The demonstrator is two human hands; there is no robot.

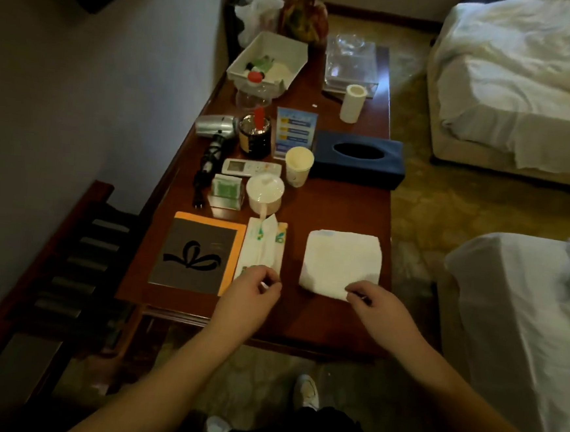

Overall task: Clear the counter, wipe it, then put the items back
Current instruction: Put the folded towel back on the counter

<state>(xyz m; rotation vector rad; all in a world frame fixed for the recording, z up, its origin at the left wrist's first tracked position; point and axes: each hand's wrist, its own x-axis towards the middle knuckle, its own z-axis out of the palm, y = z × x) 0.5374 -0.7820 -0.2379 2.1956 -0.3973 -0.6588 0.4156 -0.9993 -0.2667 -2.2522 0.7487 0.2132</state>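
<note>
White folded cloth (341, 263) lies flat, its near corner seemingly pinched.

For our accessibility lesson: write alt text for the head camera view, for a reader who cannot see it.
Seen from above, a person's right hand touches the near edge of a folded white cloth on a dark wooden counter, while the left hand rests at a soft tissue pack. Behind sit a lidded cup, paper cup, remote, hair dryer and blue tissue box.

Both hands (249, 289) (377, 306) forward, fingers curled
</note>
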